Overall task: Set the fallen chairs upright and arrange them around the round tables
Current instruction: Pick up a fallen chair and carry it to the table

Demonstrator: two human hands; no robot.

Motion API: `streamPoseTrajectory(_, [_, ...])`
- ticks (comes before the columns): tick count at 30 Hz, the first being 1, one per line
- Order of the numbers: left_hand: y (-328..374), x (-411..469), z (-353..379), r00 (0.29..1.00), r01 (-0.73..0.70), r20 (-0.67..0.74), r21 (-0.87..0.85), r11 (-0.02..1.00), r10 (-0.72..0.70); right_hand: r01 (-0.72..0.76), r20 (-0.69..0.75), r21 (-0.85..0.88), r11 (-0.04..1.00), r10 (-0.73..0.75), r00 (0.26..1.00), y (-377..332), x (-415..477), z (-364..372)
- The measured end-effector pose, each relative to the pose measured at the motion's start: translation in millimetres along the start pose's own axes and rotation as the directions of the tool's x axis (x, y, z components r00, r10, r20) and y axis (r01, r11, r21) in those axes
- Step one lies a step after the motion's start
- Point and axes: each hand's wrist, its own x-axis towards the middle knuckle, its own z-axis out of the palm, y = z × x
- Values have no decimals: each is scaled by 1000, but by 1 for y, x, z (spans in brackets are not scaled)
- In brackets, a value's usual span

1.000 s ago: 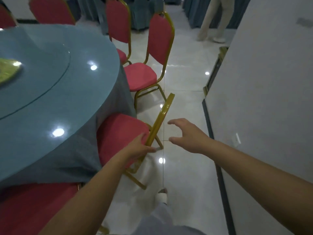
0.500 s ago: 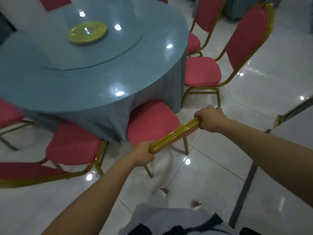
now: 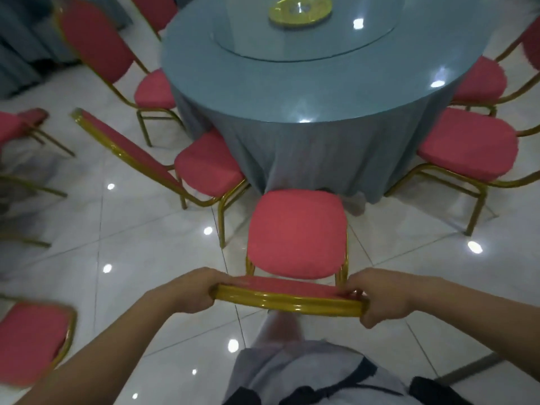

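As I look down through the head camera, I have the chair (image 3: 296, 235) standing upright right in front of me, its red seat pointing at the round table (image 3: 292, 86) and its backrest nearest my body. My left hand (image 3: 190, 290) is curled round the left end of the gold top rail (image 3: 289, 301), and my right hand (image 3: 380, 296) is wrapped round the right end, so both hands are clamped on that same bar. The front edge of the seat comes up to the hem of the blue-grey tablecloth (image 3: 306, 159); whether the two touch I cannot tell. To the left of my chair a second chair (image 3: 207, 168) stands upright at the table with its back angled away to the left, its near leg just beside my chair's seat. To the right a third chair (image 3: 467, 144) is tucked against the cloth, set apart from mine by a gap of floor. More red chairs stand further round the table on both sides. On the tabletop lies a round glass turntable (image 3: 292, 45) with a gold disc (image 3: 299, 10) at its middle. Off to the lower left another red seat (image 3: 32, 340) shows at the edge of the view, well apart from the table, and the glossy white floor tiles (image 3: 131, 244) throw back the ceiling lights
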Motion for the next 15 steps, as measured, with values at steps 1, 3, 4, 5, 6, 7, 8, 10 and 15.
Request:
streamPoseTrajectory(1, [-5, -8, 7, 1000, 5, -9, -15, 1000, -5, 30, 15, -20, 999, -30, 999, -7, 2, 2])
streamPoseTrajectory(3, [-12, -17, 14, 999, 25, -39, -49, 999, -27, 59, 38, -40, 997, -58, 998, -17, 4, 2])
streamPoseTrajectory(4, [-15, -18, 15, 998, 40, -53, -56, 998, -43, 68, 42, -50, 996, -66, 997, -20, 4, 2])
streamPoseTrajectory(5, [-16, -17, 15, 996, 58, -65, -54, 997, -61, 73, 39, -56, 996, -71, 997, -20, 4, 1])
streamPoseTrajectory(6, [-17, -14, 15, 994, 73, -80, -44, 996, -76, 74, 25, -53, 996, -73, 997, -19, 4, 1])
streamPoseTrajectory(7, [-17, -9, 13, 992, 81, -98, -35, 996, -84, 72, 4, -39, 997, -72, 997, -17, 3, 0])
streamPoseTrajectory(8, [-17, -4, 12, 989, 86, -115, -30, 996, -89, 67, -23, -25, 997, -68, 997, -13, 3, -1])
streamPoseTrajectory(10, [-15, 7, 5, 984, 99, -148, -28, 995, -102, 43, -94, -18, 999, -45, 995, -4, 5, -5])
streamPoseTrajectory(15, [-8, 50, -42, 964, 130, -230, -22, 991, -132, -32, -277, 107, 994, 60, 959, 20, 19, -35])
